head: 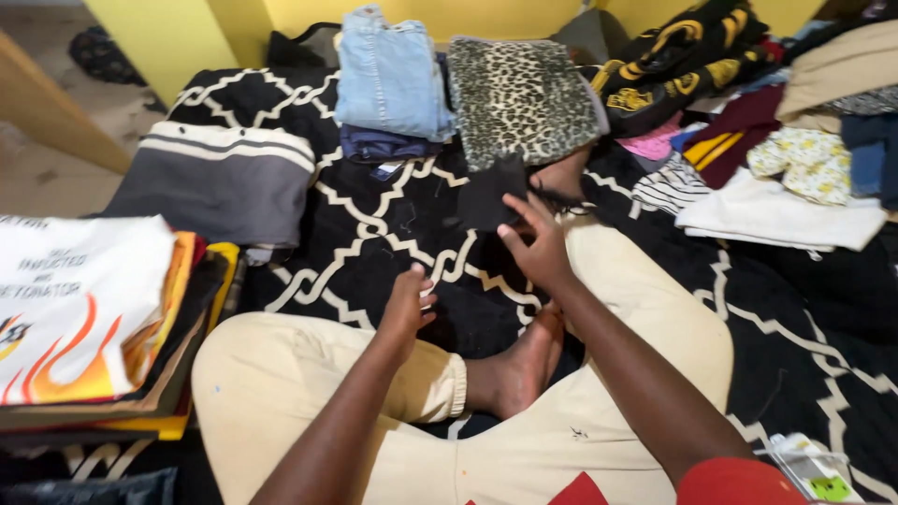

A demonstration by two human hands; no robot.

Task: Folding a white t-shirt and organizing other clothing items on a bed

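I sit cross-legged in cream trousers on a black blanket with a white lattice pattern. My right hand is raised in front of me and pinches a small black cloth by its lower edge. My left hand hovers lower, over my left knee, fingers curled, holding nothing that I can make out. My bare foot rests between my legs.
Folded light blue jeans and a leopard-print piece lie ahead. A grey striped folded garment and a stack of printed shirts are on the left. A loose heap of mixed clothes fills the right. Yellow wall behind.
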